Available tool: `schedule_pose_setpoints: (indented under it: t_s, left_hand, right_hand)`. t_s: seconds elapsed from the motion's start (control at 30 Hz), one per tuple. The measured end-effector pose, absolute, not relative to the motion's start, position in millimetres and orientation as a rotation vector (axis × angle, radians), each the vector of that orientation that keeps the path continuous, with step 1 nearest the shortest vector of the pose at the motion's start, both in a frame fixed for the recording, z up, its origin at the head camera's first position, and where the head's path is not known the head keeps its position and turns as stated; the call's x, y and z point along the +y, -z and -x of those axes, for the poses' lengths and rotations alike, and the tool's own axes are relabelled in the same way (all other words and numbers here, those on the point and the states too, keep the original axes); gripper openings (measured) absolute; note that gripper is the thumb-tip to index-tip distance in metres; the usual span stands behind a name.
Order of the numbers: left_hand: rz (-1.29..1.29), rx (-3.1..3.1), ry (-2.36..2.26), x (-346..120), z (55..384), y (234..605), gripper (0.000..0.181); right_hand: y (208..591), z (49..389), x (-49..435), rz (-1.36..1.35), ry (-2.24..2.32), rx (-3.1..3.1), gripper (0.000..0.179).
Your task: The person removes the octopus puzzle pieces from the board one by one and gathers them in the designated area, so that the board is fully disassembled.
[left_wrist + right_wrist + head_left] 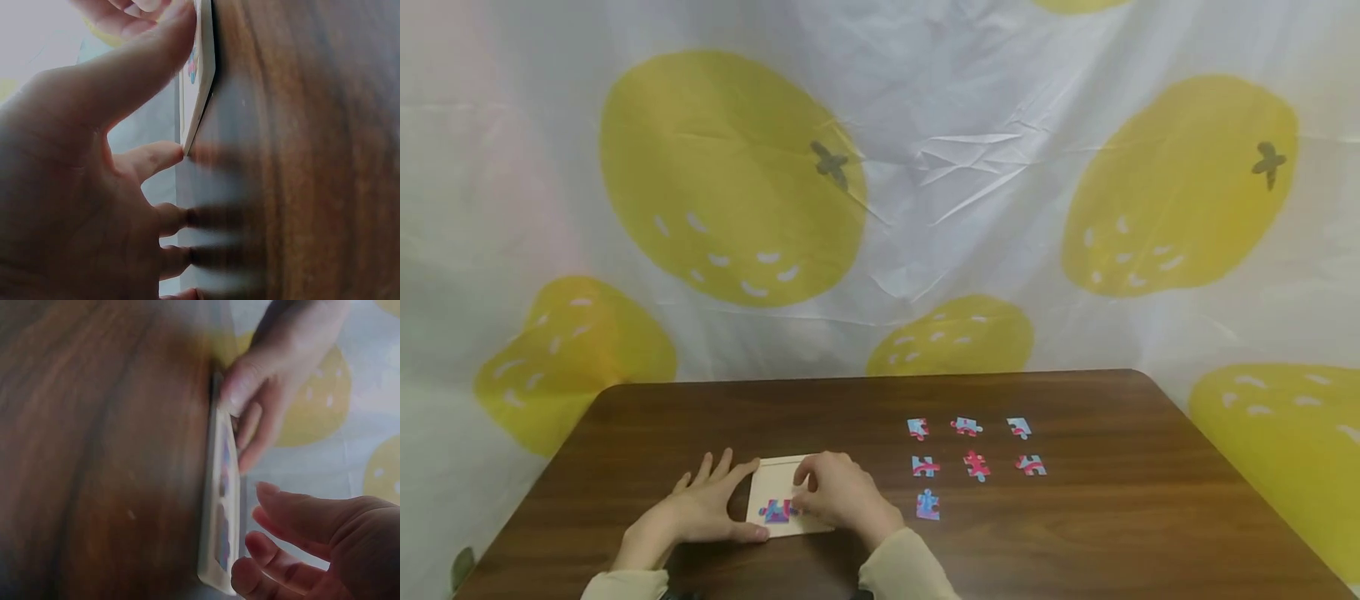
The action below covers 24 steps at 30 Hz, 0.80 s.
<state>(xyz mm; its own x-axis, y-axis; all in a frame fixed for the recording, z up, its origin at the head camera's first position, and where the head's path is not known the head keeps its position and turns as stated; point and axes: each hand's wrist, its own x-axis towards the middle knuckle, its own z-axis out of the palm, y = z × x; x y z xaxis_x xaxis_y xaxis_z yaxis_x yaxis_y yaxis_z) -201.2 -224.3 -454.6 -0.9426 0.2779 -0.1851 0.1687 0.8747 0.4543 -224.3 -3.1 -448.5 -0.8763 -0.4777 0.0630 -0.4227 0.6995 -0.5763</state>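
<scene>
A shallow pale wooden puzzle tray (pixel 772 477) lies on the table, with a blue, purple and pink jigsaw piece (pixel 777 512) near its front edge. Part of a second piece shows beside it, mostly covered by my right hand (pixel 842 497). That hand hovers over the tray's right side, fingers loosely bent; the right wrist view shows nothing between thumb and fingertips. My left hand (pixel 703 508) spreads along the left side of the tray, thumb on the near corner and index finger at the far one. Its other fingers stretch out past the tray, tips at the tabletop.
Right of the tray, several loose jigsaw pieces in blue, pink and red lie in rows, among them a red piece (pixel 977 466) and a blue-purple piece (pixel 928 505). The dark wooden table (pixel 1097 517) ends at a white curtain (pixel 947 225) printed with yellow fruit.
</scene>
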Motion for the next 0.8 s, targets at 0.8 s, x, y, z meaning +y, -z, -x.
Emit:
schedule_pose_setpoints:
  t_s: [0.8]
  left_hand:
    - [-0.315,2.799,-0.675,-223,202,458,0.111]
  right_hand:
    - [450,220,-26,0.800,0.688,2.826,0.029]
